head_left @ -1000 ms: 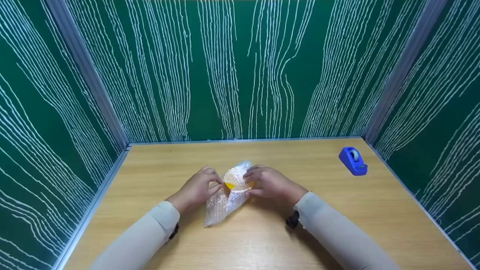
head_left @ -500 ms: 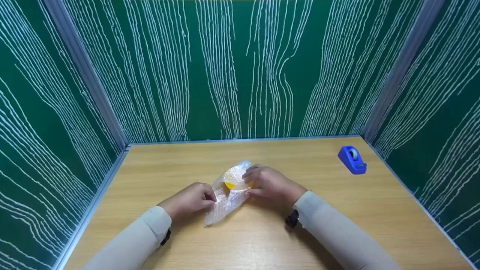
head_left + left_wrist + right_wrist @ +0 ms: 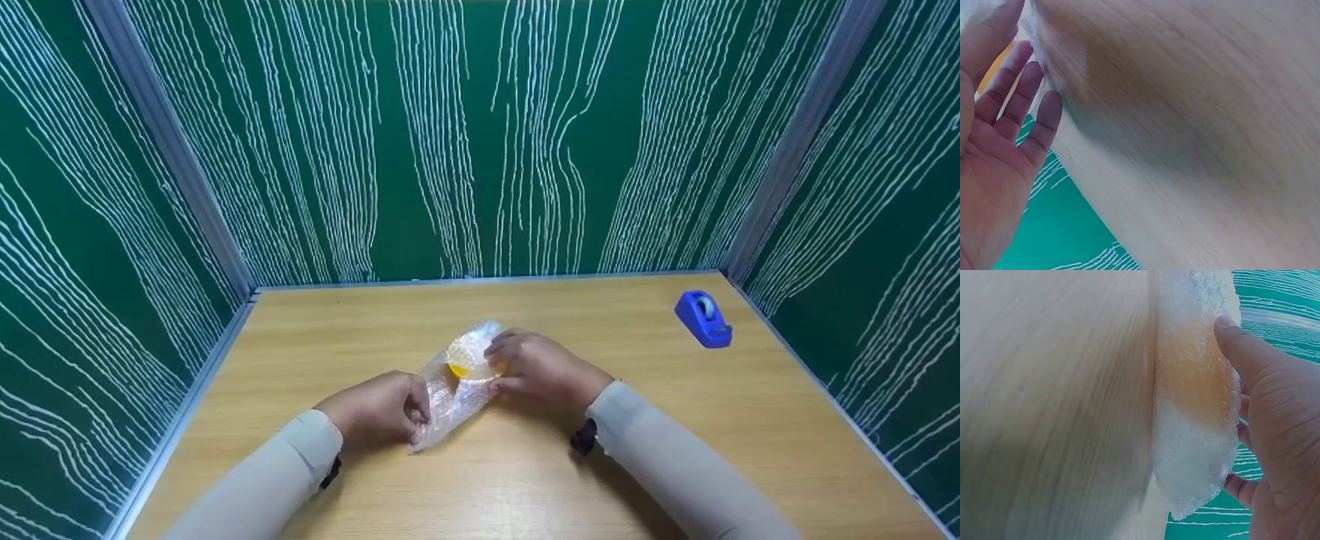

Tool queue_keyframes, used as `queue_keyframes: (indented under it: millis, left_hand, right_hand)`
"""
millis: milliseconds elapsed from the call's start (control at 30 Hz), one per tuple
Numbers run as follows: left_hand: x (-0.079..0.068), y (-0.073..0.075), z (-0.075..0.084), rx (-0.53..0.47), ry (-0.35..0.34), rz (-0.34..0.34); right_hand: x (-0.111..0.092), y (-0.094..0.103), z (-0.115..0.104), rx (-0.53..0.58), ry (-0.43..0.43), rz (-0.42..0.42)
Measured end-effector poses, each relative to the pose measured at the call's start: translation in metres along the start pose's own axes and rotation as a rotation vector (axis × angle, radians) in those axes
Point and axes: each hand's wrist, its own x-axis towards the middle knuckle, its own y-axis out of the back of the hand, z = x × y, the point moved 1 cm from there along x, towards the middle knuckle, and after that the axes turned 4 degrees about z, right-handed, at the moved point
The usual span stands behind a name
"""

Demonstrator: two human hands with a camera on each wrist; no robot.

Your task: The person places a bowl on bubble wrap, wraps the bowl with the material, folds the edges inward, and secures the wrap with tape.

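A sheet of clear bubble wrap (image 3: 474,394) lies slanted on the table, folded round a yellow-orange thing (image 3: 458,370) whose kind is hidden. In the right wrist view the yellow-orange shows blurred through the bubble wrap (image 3: 1190,461). My right hand (image 3: 544,365) holds the bundle at its right side, thumb on the near face and fingers over the top. At the near left end, my left hand (image 3: 379,405) pinches the wrap's edge close to its corner. Thumb and forefinger tips of the left hand (image 3: 1002,140) leave the left wrist view at the top.
A blue tape dispenser (image 3: 703,319) with a roll in it stands at the table's back right. Green walls (image 3: 487,150) with wavy white lines enclose the wooden table (image 3: 315,330) at the back and both sides.
My left hand has left the yellow part's edge and moved down and left along the bubble wrap to its near corner. My right hand keeps its hold in the same place.
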Motion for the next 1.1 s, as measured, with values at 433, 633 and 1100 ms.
queue_keyframes:
  millis: [433,633,1100]
  left_hand:
    - [-0.0030,0.0002,0.0082,0.151,0.016,-0.081]
    - [-0.0009,-0.0013,0.0079,0.140,-0.003,-0.080]
    - [0.0005,-0.0030,0.0021,0.074,-0.072,-0.019]
  right_hand:
    - [0.0008,-0.0015,0.0012,-0.039,0.088,0.039]
    - [0.0004,-0.0012,0.0010,-0.039,0.072,0.031]
    - [0.0017,-0.0019,0.0026,-0.031,0.065,0.019]
